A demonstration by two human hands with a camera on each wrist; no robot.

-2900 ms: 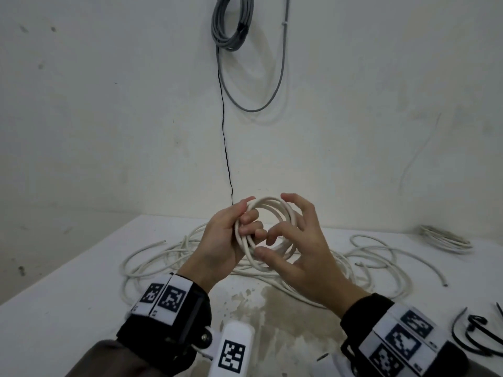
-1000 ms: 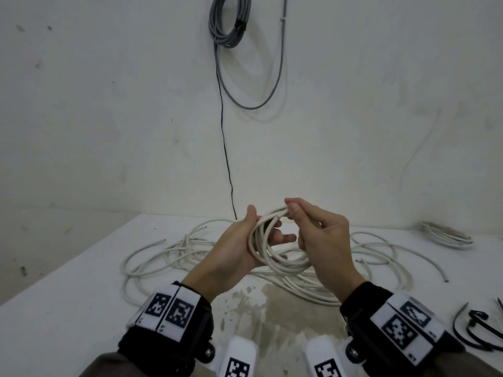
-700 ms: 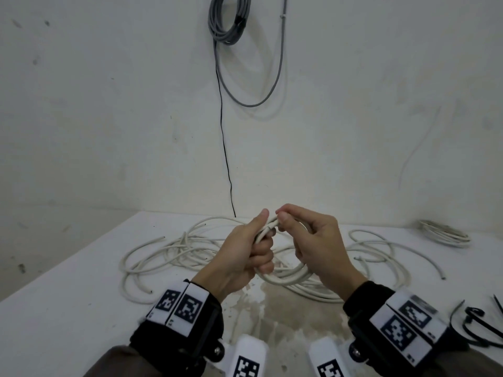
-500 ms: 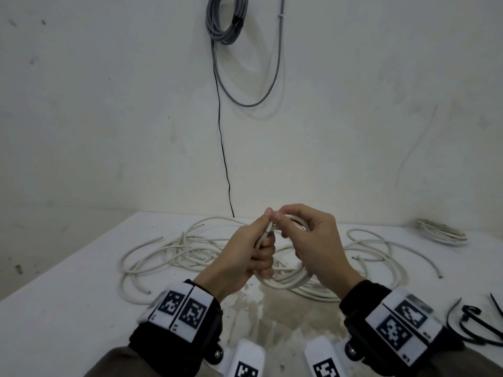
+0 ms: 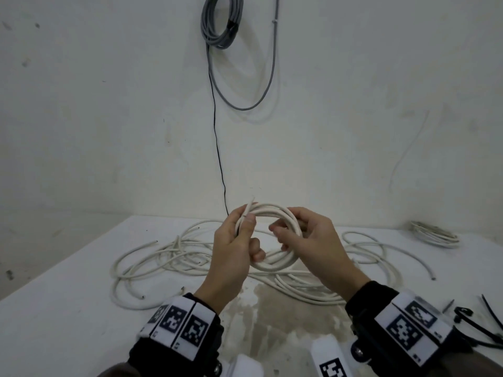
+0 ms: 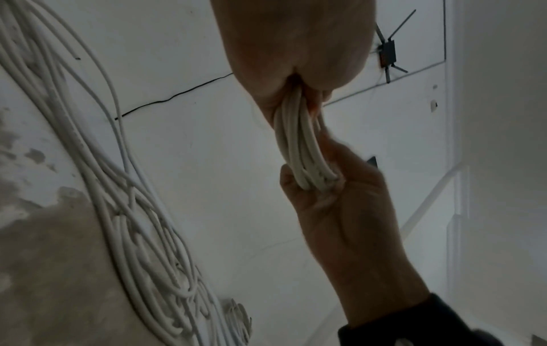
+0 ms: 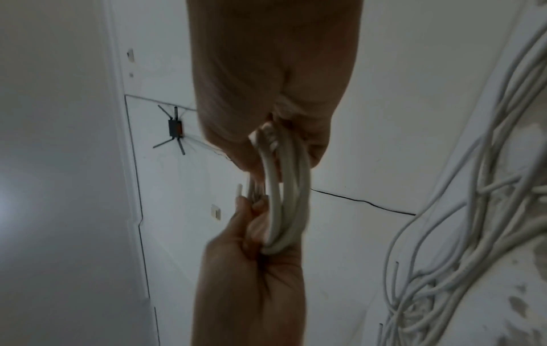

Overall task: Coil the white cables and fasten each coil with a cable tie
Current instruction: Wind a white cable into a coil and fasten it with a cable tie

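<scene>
A small coil of white cable (image 5: 275, 263) hangs in the air above the table, held between both hands. My left hand (image 5: 236, 248) grips its left side, the thumb pressing the strands, and a cut cable end (image 5: 251, 204) sticks up past the fingers. My right hand (image 5: 307, 240) curls round the coil's right side. In the left wrist view the bundled strands (image 6: 302, 145) run from my left hand to the right hand (image 6: 340, 210). The right wrist view shows the same coil (image 7: 284, 199) edge-on. Black cable ties (image 5: 487, 322) lie at the table's right edge.
Several loose white cables (image 5: 168, 257) sprawl over the white table (image 5: 54, 322) behind the hands. A finished white coil (image 5: 435, 235) lies at the back right. A grey cable bundle (image 5: 221, 20) hangs on the wall, with a thin black wire (image 5: 217, 159) running down.
The hands had come close together at the coil's top; now they have moved apart, one on each side, and the coil stands open as a ring facing me.
</scene>
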